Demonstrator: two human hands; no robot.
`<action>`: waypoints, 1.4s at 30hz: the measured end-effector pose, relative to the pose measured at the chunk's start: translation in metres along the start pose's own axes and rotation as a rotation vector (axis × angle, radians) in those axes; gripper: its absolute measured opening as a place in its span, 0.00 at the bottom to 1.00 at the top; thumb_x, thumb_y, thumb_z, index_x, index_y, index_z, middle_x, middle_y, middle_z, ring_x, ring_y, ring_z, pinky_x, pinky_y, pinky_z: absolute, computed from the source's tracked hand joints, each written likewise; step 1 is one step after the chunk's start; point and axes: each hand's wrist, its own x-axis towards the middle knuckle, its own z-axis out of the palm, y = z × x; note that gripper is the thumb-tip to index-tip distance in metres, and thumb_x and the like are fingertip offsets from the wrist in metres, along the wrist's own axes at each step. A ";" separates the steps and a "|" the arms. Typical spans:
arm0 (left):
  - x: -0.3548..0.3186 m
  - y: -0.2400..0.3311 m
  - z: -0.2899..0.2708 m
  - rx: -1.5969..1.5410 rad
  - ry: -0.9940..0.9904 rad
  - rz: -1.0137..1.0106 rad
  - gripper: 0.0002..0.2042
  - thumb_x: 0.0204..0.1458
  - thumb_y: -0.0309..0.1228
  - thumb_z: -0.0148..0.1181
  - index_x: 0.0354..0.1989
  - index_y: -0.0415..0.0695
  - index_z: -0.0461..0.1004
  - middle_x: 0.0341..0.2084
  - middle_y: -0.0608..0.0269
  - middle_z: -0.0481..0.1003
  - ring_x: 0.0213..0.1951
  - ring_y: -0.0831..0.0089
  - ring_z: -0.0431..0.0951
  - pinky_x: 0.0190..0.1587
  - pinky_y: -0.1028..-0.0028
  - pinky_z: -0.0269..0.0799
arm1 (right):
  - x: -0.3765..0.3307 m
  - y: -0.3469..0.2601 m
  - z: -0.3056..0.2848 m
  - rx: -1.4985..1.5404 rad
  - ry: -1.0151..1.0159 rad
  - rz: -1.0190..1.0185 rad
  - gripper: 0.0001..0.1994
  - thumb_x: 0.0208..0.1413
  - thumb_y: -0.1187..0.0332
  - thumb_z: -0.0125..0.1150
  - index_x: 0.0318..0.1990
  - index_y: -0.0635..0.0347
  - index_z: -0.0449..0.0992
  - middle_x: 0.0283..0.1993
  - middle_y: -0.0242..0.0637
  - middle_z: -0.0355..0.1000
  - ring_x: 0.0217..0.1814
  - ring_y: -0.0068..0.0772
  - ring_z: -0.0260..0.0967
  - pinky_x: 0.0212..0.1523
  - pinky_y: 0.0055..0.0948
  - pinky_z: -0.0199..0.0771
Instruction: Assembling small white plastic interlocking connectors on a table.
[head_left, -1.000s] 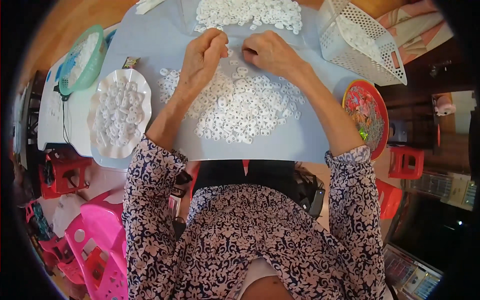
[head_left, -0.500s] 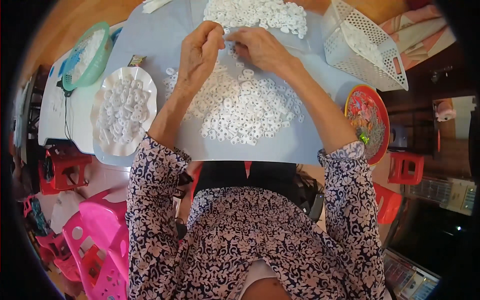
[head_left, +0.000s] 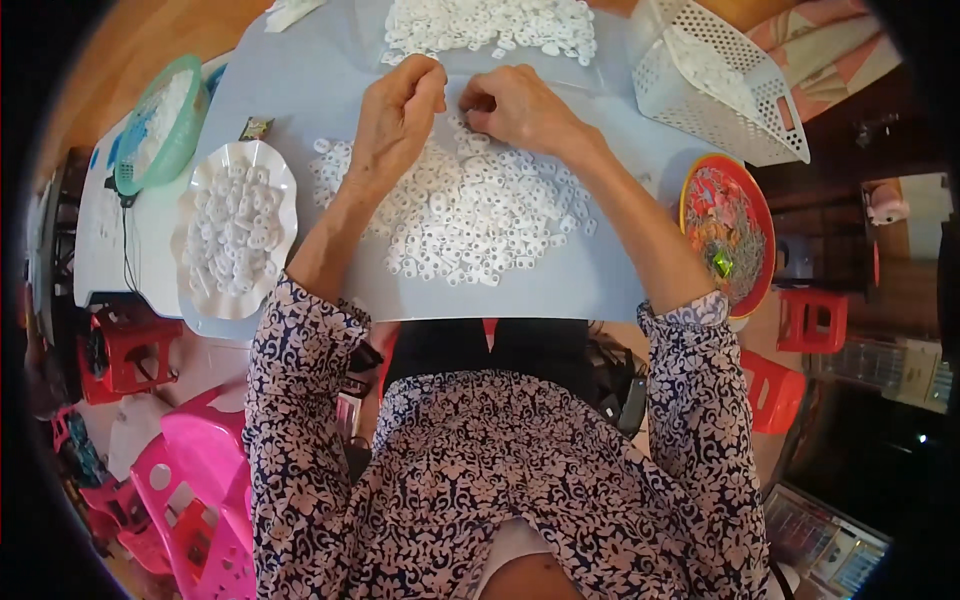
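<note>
Two hands, left hand and right hand, over small white plastic rings.

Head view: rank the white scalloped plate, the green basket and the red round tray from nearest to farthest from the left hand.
From the left hand:
1. White scalloped plate, full of white rings, to the hand's left on the table.
2. Green basket, farther left, near the table's far-left corner.
3. Red round tray, off to the right, beyond the right hand.

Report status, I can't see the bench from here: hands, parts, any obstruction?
Left hand and right hand close together over white ring pile, fingers pinched. Held piece too small to tell. Nothing between them.
</note>
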 end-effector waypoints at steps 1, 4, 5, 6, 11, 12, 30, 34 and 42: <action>-0.001 0.000 0.001 -0.008 -0.014 -0.001 0.09 0.56 0.29 0.46 0.30 0.37 0.70 0.18 0.69 0.67 0.24 0.83 0.65 0.26 0.81 0.61 | -0.003 -0.001 0.000 0.034 0.011 -0.007 0.10 0.44 0.74 0.59 0.35 0.67 0.77 0.27 0.46 0.75 0.29 0.37 0.74 0.34 0.32 0.72; -0.002 -0.003 0.004 -0.015 -0.038 0.020 0.08 0.56 0.28 0.47 0.30 0.37 0.70 0.18 0.69 0.66 0.24 0.83 0.66 0.26 0.81 0.61 | -0.011 0.000 0.001 0.175 0.129 0.089 0.09 0.49 0.74 0.58 0.37 0.68 0.76 0.28 0.41 0.76 0.28 0.28 0.73 0.31 0.26 0.73; -0.003 -0.003 0.004 -0.016 -0.041 0.040 0.07 0.56 0.28 0.47 0.30 0.38 0.69 0.18 0.69 0.66 0.24 0.83 0.66 0.26 0.81 0.61 | -0.012 0.001 0.003 0.178 0.131 0.086 0.09 0.49 0.74 0.58 0.37 0.68 0.76 0.28 0.41 0.76 0.28 0.28 0.73 0.31 0.26 0.73; -0.003 -0.003 0.004 -0.011 -0.040 0.042 0.07 0.56 0.28 0.47 0.30 0.38 0.69 0.18 0.69 0.66 0.24 0.83 0.66 0.26 0.81 0.61 | -0.014 0.003 0.008 0.512 0.203 0.159 0.08 0.50 0.74 0.58 0.37 0.68 0.76 0.29 0.41 0.76 0.29 0.27 0.74 0.31 0.24 0.73; -0.008 0.005 0.005 0.086 -0.187 -0.091 0.06 0.55 0.27 0.50 0.31 0.37 0.69 0.18 0.70 0.65 0.23 0.84 0.62 0.23 0.81 0.57 | -0.024 -0.005 0.016 1.044 0.330 0.250 0.07 0.56 0.73 0.56 0.38 0.67 0.75 0.31 0.35 0.76 0.31 0.19 0.74 0.29 0.16 0.72; -0.008 0.004 0.008 0.071 -0.189 -0.071 0.06 0.54 0.27 0.50 0.31 0.37 0.69 0.18 0.71 0.65 0.22 0.84 0.60 0.23 0.80 0.56 | -0.024 -0.005 0.019 1.093 0.343 0.241 0.07 0.56 0.73 0.57 0.38 0.67 0.75 0.30 0.34 0.75 0.29 0.19 0.72 0.30 0.17 0.72; -0.008 -0.005 0.007 0.096 -0.207 -0.088 0.08 0.55 0.28 0.48 0.35 0.38 0.73 0.21 0.67 0.72 0.25 0.82 0.68 0.28 0.80 0.64 | -0.026 -0.001 0.035 0.892 0.523 0.082 0.04 0.50 0.76 0.58 0.32 0.66 0.76 0.24 0.28 0.72 0.24 0.14 0.64 0.24 0.16 0.65; -0.008 -0.006 0.005 -0.203 -0.302 -0.157 0.09 0.57 0.30 0.49 0.36 0.38 0.72 0.26 0.68 0.73 0.31 0.82 0.70 0.36 0.81 0.64 | -0.027 -0.004 0.037 0.924 0.544 0.085 0.04 0.53 0.75 0.58 0.33 0.67 0.76 0.25 0.29 0.71 0.24 0.14 0.64 0.24 0.15 0.65; -0.009 0.000 0.011 -0.315 -0.241 -0.147 0.09 0.58 0.31 0.48 0.35 0.37 0.72 0.25 0.67 0.72 0.30 0.81 0.68 0.36 0.79 0.64 | -0.031 -0.009 0.027 0.882 0.603 0.135 0.06 0.51 0.73 0.58 0.27 0.68 0.75 0.20 0.29 0.70 0.21 0.14 0.63 0.21 0.18 0.64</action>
